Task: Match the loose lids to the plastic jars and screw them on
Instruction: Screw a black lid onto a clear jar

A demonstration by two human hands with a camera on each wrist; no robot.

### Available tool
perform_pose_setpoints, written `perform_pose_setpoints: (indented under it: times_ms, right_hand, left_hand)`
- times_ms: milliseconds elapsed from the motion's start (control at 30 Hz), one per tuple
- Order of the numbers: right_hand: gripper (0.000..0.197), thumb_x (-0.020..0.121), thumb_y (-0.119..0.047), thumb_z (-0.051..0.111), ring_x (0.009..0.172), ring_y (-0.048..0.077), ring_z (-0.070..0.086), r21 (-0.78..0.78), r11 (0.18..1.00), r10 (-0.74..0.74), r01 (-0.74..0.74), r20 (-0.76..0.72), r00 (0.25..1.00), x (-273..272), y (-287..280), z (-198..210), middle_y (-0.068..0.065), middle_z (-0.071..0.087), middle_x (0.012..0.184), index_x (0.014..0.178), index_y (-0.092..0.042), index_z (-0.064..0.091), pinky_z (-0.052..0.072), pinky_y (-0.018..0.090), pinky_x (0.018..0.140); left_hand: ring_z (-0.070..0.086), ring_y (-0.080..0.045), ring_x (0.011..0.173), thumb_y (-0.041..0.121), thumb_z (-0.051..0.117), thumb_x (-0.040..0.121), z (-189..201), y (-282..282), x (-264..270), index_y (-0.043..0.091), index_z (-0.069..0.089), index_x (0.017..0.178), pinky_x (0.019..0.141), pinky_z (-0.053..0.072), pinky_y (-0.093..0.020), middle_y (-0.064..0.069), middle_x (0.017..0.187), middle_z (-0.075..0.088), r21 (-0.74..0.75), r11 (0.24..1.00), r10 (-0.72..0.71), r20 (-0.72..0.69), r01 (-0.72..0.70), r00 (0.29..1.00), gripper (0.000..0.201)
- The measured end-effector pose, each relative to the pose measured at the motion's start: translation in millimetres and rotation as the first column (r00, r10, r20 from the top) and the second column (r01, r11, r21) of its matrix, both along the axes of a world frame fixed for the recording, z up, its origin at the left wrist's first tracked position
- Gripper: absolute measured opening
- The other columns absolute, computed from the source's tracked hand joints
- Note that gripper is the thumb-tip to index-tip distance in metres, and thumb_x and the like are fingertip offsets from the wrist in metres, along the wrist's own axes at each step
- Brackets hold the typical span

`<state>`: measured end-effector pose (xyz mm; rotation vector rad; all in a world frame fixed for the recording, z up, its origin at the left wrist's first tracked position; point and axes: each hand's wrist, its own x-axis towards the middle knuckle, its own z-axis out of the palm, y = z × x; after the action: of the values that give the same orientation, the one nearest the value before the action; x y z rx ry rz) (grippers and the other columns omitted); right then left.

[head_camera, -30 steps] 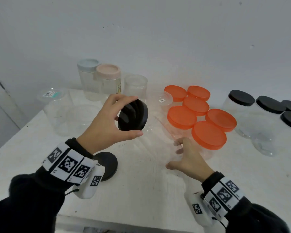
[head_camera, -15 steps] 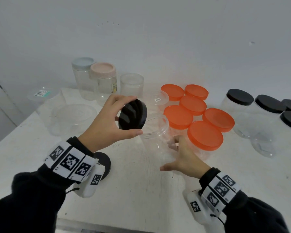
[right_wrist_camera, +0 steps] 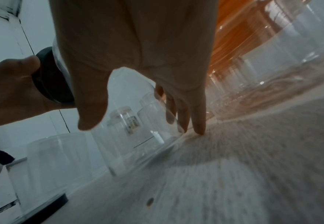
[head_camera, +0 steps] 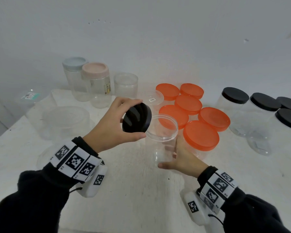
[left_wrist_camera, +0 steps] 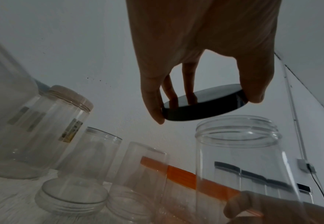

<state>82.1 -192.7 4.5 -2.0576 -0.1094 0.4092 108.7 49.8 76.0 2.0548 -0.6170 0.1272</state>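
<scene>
While being held tilted just above the near-left rim of the clear open jar (head_camera: 163, 132), risking a crooked start: catching the black lid (head_camera: 136, 117) on one side of the thread and jamming or skating off instead of seating flat. Also risking tipping so light a jar, or shoving it against the orange-lidded jar (head_camera: 201, 135) just right of it, by pressing down off-centre.

Nearest, bracing that jar low down with the right hand (head_camera: 183, 158): thumb on the jar's near side, fingers curling round its far side, one fingertip touching the table (head_camera: 124, 190). Above and left of the jar's mouth, pinching the lid by its rim with the left hand (head_camera: 111, 128): thumb underneath, fingers spreading over the top, clamping on it and touching nothing else.
</scene>
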Motion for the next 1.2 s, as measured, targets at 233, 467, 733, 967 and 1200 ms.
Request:
perform_pose_setpoints:
  times_ms: [233,467,733,967,1200]
  right_hand:
    - [0.084,0.064,-0.028,0.085,0.117,0.009,0.046,-0.018,0.998,-0.052,0.053,0.050,0.997,0.0,-0.6,1.8,-0.009,0.043,0.127,0.128,-0.024,0.031,0.042,0.012,0.078]
    - [0.092,0.064,-0.028,0.085,0.123,0.006,0.044,0.062,0.998,-0.011,0.006,0.076,0.997,2.6,1.1,-0.8,-0.011,0.043,0.133,0.137,-0.025,0.029,0.040,0.020,0.096]
    - [0.087,0.064,-0.023,0.086,0.121,0.004,0.046,0.100,0.995,0.006,-0.017,0.108,0.994,4.8,9.2,-4.9,-0.014,0.046,0.133,0.130,-0.037,0.031,0.044,0.012,0.087]
    - [0.082,0.065,-0.024,0.085,0.121,0.006,0.046,0.077,0.997,0.020,-0.032,0.144,0.989,2.5,11.4,-3.6,-0.014,0.045,0.132,0.119,-0.051,0.029,0.045,0.018,0.092]
    - [0.108,0.060,-0.031,0.087,0.130,0.008,0.036,0.094,0.988,0.109,-0.118,0.096,0.989,-1.7,6.1,7.0,-0.015,0.029,0.143,0.134,-0.046,0.010,0.036,0.024,0.103]
  left_hand:
    - [0.038,0.007,0.119,0.057,0.066,0.060,-2.9,-13.6,2.6,0.032,0.036,0.136,0.092,0.037,-0.005,0.016,0.128,0.040,0.039,0.998,-0.054,0.026,0.053,0.998,0.085]
    - [0.040,0.007,0.115,0.053,0.065,0.063,-0.7,-27.3,2.8,0.031,0.043,0.127,0.090,0.036,-0.005,0.020,0.124,0.043,0.056,0.992,-0.119,0.078,0.115,0.990,0.071]
    - [0.040,0.001,0.116,0.063,0.064,0.060,-4.0,-37.3,6.1,0.023,0.046,0.131,0.095,0.035,-0.011,0.015,0.124,0.043,0.178,0.976,-0.141,0.087,0.123,0.986,0.084]
    - [0.036,-0.001,0.117,0.065,0.063,0.060,-7.1,-42.9,6.7,0.025,0.043,0.132,0.095,0.033,-0.013,0.015,0.126,0.041,0.186,0.975,-0.142,0.086,0.125,0.986,0.084]
    - [0.035,0.004,0.124,0.054,0.076,0.054,-15.9,-43.6,-0.6,0.030,0.022,0.139,0.096,0.033,-0.007,0.011,0.136,0.032,-0.049,0.990,-0.135,-0.050,0.133,0.990,0.104]
